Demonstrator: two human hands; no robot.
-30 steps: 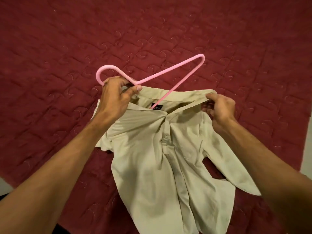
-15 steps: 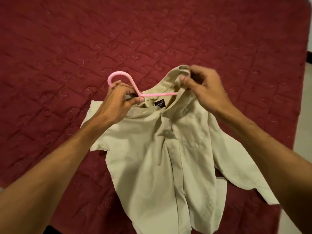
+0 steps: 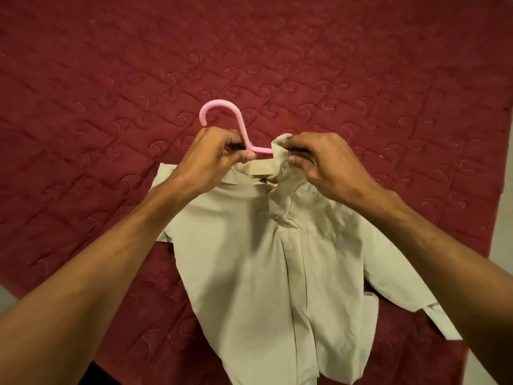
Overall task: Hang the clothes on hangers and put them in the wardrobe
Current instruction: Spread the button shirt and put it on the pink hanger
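Note:
A beige button-up shirt (image 3: 266,268) lies face up on the bed, collar away from me. A pink hanger (image 3: 222,112) is pushed inside it; only the hook and a short piece of one arm show above the collar. My left hand (image 3: 213,159) grips the hanger at the base of the hook, together with the left side of the collar. My right hand (image 3: 324,165) pinches the bunched right side of the collar and holds it over the hanger's arm. The rest of the hanger is hidden under the fabric.
The shirt rests on a dark red quilted bedspread (image 3: 111,79) that fills most of the view. Pale floor (image 3: 502,232) shows past the bed's right edge and at the lower left corner.
The hanger's triangle has gone into the shirt; only its hook shows now. My right hand has moved left with the collar, close to my left hand. The shirt has spread flatter.

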